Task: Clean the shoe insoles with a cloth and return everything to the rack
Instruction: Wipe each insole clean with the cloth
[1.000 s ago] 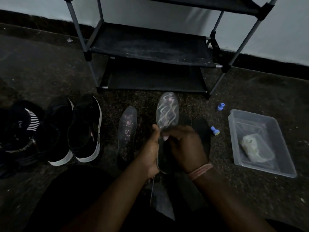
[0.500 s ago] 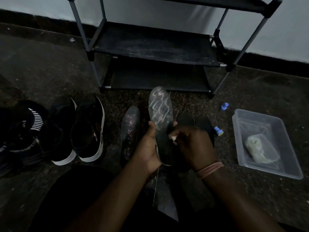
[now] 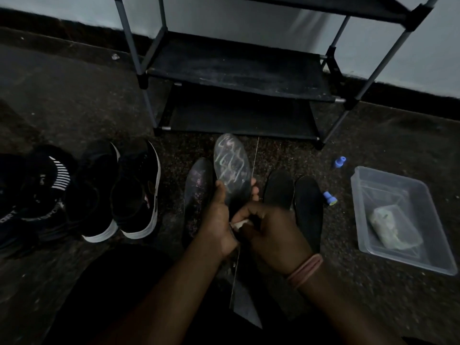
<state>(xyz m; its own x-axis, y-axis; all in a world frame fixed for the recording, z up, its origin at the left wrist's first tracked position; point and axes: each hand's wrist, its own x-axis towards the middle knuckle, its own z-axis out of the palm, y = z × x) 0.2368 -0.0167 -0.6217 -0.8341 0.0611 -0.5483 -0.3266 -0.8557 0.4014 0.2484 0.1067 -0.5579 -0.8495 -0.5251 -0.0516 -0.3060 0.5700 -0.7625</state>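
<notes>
My left hand [image 3: 219, 220] grips a grey insole [image 3: 232, 168] with pale wavy lines, holding it upright above the floor. My right hand [image 3: 271, 235] pinches a small white cloth [image 3: 240, 224] against the insole's lower half. A second patterned insole [image 3: 198, 185] lies on the floor just left of it. Two black insoles [image 3: 278, 189] [image 3: 308, 210] lie side by side to the right. The black shoe rack [image 3: 236, 70] stands straight ahead against the wall.
A pair of black shoes with white soles [image 3: 119, 192] and more dark shoes [image 3: 37, 185] stand at the left. A clear plastic tub [image 3: 368, 178] holding a pale wad sits at the right. Two small blue caps [image 3: 339, 161] [image 3: 329, 197] lie on the dark floor.
My right hand with the cloth has slid down the insole toward its heel end. The insole has tilted slightly left. The view has shifted a little.
</notes>
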